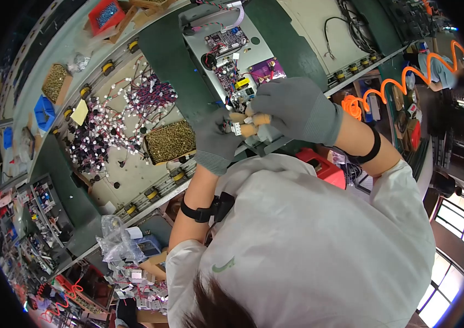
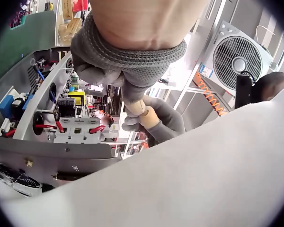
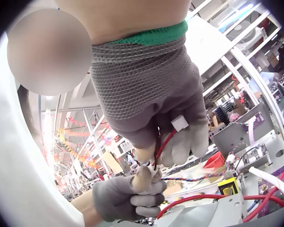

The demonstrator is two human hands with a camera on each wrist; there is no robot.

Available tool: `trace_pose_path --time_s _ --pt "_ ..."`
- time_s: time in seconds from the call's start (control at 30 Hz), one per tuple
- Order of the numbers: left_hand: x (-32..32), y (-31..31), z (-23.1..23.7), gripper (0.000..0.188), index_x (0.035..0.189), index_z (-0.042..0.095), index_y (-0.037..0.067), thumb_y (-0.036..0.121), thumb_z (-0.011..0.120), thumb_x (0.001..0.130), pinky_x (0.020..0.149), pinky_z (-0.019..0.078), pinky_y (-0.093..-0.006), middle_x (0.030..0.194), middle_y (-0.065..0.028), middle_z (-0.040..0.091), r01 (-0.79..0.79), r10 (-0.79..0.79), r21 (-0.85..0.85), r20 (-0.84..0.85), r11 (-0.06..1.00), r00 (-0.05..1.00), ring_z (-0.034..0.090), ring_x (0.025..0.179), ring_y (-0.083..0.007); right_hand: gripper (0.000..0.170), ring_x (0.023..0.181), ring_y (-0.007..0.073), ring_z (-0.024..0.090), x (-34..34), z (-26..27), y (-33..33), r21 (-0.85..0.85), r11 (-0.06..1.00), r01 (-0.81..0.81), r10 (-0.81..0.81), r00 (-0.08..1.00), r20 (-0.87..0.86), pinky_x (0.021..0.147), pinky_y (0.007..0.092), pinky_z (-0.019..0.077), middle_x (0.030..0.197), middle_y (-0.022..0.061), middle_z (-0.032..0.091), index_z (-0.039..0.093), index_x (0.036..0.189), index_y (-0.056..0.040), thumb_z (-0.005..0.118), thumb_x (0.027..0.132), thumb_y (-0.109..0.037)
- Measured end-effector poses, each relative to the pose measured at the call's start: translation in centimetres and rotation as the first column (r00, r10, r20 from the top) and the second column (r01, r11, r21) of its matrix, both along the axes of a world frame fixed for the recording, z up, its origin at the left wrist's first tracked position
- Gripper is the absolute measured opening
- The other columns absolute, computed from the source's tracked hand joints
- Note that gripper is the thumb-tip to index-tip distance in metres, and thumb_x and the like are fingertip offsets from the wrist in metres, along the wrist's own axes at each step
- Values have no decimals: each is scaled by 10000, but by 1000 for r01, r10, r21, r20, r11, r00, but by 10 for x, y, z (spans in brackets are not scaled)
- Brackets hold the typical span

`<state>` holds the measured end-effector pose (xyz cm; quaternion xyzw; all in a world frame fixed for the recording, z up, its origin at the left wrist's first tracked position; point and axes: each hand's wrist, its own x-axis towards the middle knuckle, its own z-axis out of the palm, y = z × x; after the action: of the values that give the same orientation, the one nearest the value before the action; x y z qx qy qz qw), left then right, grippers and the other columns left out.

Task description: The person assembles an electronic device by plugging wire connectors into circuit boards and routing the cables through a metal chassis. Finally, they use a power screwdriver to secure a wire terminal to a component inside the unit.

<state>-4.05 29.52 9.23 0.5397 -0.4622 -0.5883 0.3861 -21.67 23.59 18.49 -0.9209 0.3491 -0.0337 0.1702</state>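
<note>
Both hands wear grey gloves and meet over the near end of an open metal chassis (image 1: 267,52) with circuit boards in it. My left hand (image 1: 216,141) pinches thin wires (image 3: 154,166) between thumb and fingertips; a white multi-pin connector (image 1: 236,129) shows at its fingertips. Right beside it, my right hand (image 1: 297,106) grips a red-and-black wire lead, whose white plug (image 3: 179,123) lies against its curled fingers. The fingertips of both hands nearly meet. In the left wrist view, the held wires are hidden behind the fingers.
Left of the chassis lie a heap of wire harnesses (image 1: 150,93) and a box of brass fasteners (image 1: 171,142). A purple board (image 1: 267,71) sits at the chassis's right side. An orange coiled hose (image 1: 390,82) hangs at right, and a red container (image 1: 325,168) stands near the body.
</note>
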Motion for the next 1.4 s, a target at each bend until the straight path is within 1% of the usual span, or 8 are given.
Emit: trace_pose_path --time_s 0.2,0.27,0.3,0.57,0.73,0.8,1.07,1.4 --pt "-5 -10 -22 308 994 616 9 100 745 729 614 453 -222 771 5 587 -65 53 -92 -126 994 991 506 654 -58 124 746 245 618 -7 -13 -16 26 996 86 -86 996 -19 656 351 490 772 52 605 647 838 -124 643 747 -207" --pt "6 -18 -28 351 1067 591 21 128 723 760 608 420 -212 802 16 554 -239 265 -152 175 959 948 444 658 -51 134 644 279 605 -14 -11 -30 166 927 336 -323 941 -100 582 367 474 663 99 593 646 781 -68 669 760 -198" --pt "11 -21 -33 388 1135 578 49 139 702 779 606 383 -202 823 21 529 -329 330 -45 17 943 944 392 652 -49 206 594 285 601 -18 -16 -38 161 905 394 -359 910 -206 571 368 471 620 113 591 646 754 -53 673 768 -258" --pt "5 -19 -84 431 1178 570 41 157 696 782 587 347 -190 767 29 460 -452 452 85 14 888 892 361 633 -45 226 774 249 649 -13 -45 -55 260 888 380 -107 720 -686 721 362 504 771 89 666 713 812 -127 618 789 -332" --pt "-2 -22 -88 335 1116 621 40 138 672 800 563 378 -202 712 27 501 -325 332 211 3 922 943 400 596 -59 251 756 252 652 -9 -45 -61 331 834 441 -35 642 -766 730 352 507 748 104 668 723 804 -116 621 791 -345" --pt "-1 -24 -93 364 1152 598 6 178 660 837 710 402 -178 954 -12 607 -281 308 249 -76 927 948 493 800 -46 264 727 258 651 -8 -47 -62 314 818 482 -55 610 -791 714 351 507 727 115 660 722 796 -101 637 781 -351" --pt "1 -33 -97 311 1113 616 3 151 647 841 645 403 -172 858 -10 607 -173 270 364 -233 915 934 504 746 -43 253 687 262 650 -3 -54 -61 319 791 522 -72 598 -798 684 364 509 688 129 653 723 757 -94 648 771 -334" --pt "-1 -33 -108 307 1082 606 -13 112 640 804 589 440 -242 771 -55 611 -193 211 190 -78 963 974 527 640 -95 333 673 239 647 -1 -56 -73 486 663 570 34 625 -780 691 331 503 684 134 653 716 779 -43 641 787 -367"
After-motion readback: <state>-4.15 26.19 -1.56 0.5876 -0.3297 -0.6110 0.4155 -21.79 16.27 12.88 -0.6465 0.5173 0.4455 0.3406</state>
